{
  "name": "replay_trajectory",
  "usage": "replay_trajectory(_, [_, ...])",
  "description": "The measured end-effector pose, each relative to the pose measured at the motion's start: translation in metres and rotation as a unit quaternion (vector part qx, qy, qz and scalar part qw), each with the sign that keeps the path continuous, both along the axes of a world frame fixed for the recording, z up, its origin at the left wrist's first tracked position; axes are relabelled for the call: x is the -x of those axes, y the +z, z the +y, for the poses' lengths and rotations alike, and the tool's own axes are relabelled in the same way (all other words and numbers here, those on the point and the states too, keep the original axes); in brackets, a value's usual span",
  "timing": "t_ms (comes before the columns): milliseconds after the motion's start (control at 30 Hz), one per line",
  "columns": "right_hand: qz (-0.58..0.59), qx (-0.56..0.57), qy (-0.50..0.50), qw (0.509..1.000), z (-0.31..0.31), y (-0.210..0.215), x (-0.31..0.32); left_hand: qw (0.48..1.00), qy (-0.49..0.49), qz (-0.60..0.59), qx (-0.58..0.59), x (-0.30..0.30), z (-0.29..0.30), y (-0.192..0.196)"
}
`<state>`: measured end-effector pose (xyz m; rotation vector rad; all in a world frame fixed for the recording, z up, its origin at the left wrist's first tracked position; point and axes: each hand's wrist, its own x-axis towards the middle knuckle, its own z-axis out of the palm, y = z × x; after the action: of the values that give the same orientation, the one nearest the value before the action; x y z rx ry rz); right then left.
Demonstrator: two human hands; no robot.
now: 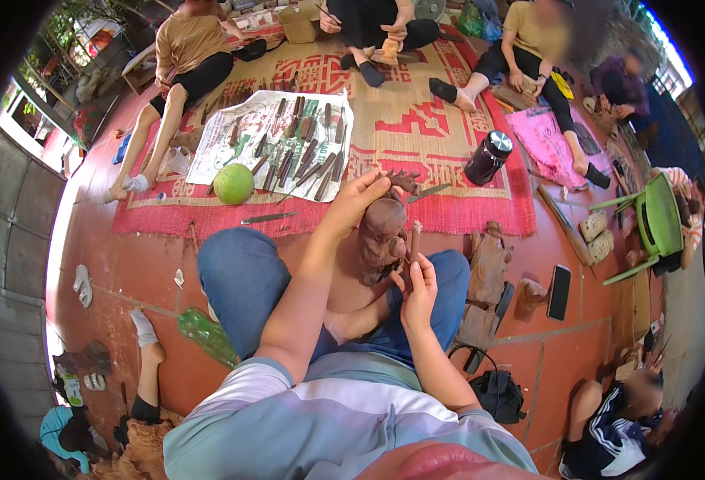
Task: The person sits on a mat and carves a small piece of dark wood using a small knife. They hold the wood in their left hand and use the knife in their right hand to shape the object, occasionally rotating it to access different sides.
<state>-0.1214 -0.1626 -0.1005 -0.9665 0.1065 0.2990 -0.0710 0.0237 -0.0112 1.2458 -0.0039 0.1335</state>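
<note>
A dark brown wood carving [382, 228] with rounded, worked forms rests between my crossed legs. At its upper end my left hand [359, 206] is closed around it, near a jagged leafy-looking part. My right hand [419, 290] pinches a slim brown wooden-handled tool [416, 242] that stands upright beside the carving's right side. The tool's working end cannot be made out. Ahead of me a white printed sheet [215, 152] bears several dark chisels [308, 160]. A thin blade [268, 218] lies at the mat's near edge, and another blade [429, 193] lies beyond the carving.
A green round fruit [233, 184] and a dark flask [488, 158] stand on the red patterned mat [416, 144]. Right of my knee are wooden blocks [488, 264], a phone [558, 293] and a green stool [658, 220]. A plastic bottle [207, 336] lies left. Other people sit around.
</note>
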Motion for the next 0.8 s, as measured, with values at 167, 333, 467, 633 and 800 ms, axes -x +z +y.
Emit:
replay_trajectory(167, [-0.006,0.022,0.003,1.000,-0.013,-0.015,-0.006,0.994,0.094,-0.032,-0.049,0.015,-0.028,0.020])
replay_trajectory(333, [-0.025,0.026,0.022,0.999,-0.024,-0.012,-0.014,0.918,0.131,-0.093,-0.363,0.026,-0.057,0.017])
replay_trajectory(467, [-0.064,0.080,0.020,0.995,-0.027,0.001,-0.017,0.943,0.178,-0.093,-0.266,0.021,-0.061,0.006])
replay_trajectory(633, [-0.208,0.246,-0.078,0.944,-0.049,0.045,-0.033,0.888,0.199,-0.144,-0.388,0.016,-0.056,-0.007])
replay_trajectory(800, [-0.453,0.251,-0.122,0.847,-0.021,0.113,-0.051,0.902,0.151,-0.093,-0.395,0.024,-0.042,-0.006])
